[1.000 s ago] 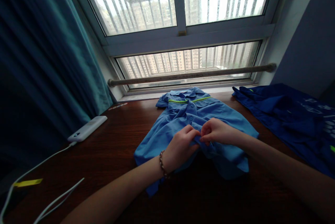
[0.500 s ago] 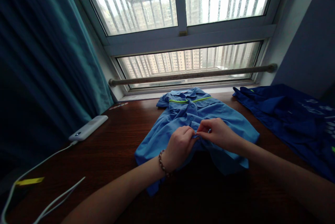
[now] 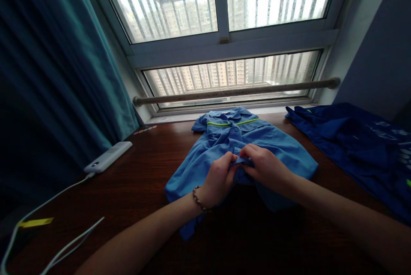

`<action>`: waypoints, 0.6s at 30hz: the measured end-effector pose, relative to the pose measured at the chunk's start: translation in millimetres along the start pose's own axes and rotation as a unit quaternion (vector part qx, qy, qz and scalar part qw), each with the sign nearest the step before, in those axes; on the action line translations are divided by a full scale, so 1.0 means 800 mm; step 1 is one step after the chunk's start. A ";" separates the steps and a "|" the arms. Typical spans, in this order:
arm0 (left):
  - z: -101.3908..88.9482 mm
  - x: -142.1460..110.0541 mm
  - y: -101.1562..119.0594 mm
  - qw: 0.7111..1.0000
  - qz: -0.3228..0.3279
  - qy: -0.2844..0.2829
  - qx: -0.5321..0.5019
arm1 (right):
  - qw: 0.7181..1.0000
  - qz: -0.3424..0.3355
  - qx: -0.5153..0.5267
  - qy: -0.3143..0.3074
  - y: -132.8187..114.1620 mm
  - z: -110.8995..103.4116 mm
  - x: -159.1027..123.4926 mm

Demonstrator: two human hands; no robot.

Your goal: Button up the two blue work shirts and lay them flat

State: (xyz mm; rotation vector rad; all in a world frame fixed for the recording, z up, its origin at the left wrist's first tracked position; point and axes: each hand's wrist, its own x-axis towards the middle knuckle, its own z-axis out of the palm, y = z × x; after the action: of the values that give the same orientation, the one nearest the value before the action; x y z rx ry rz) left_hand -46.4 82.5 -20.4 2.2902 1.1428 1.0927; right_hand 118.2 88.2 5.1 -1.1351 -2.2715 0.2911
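A light blue button-up shirt (image 3: 192, 165) with a yellow-green stripe across the chest lies front side up, its collar toward the window. My left hand (image 3: 220, 176), with a braided bracelet at the wrist, pinches the front placket near the lower part of the shirt. Close beside it, my right hand (image 3: 263, 163) grips the same strip of cloth, which is folded up between the fingers of both hands. A button (image 3: 236, 129) shows higher on the placket. Whatever lies under my fingertips is hidden.
The shirt rests on a dark wooden table (image 3: 144, 198). At the right lies a darker blue garment (image 3: 346, 138). A white power bank (image 3: 108, 157) with a white cable (image 3: 53, 200) is on the left, beside a teal curtain (image 3: 105, 73). A rail (image 3: 237, 92) crosses the window behind.
Both hands have shifted slightly, and the right fingers have closed further over the placket. The cloth between them is now lifted and turned over. The rest lies as before.
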 end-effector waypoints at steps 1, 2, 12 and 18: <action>0.000 -0.001 0.000 1.000 0.003 0.005 0.000 | 1.000 -0.001 -0.012 0.009 -0.001 0.002 -0.001; 0.001 -0.001 0.000 1.000 0.007 0.010 0.000 | 1.000 -0.001 -0.022 0.018 -0.002 0.004 -0.002; 0.000 -0.003 0.002 0.999 0.035 0.035 -0.010 | 0.985 -0.023 -0.130 0.109 -0.003 0.017 -0.013; -0.001 0.003 0.006 0.992 -0.021 0.042 -0.116 | 0.969 -0.085 -0.168 0.160 -0.001 0.020 -0.016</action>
State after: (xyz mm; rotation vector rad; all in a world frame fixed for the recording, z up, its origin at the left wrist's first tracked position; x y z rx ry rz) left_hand -43.5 81.2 -16.1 2.0499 1.0300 1.2470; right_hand 114.5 78.5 -12.4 -1.0479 -2.1543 -0.3357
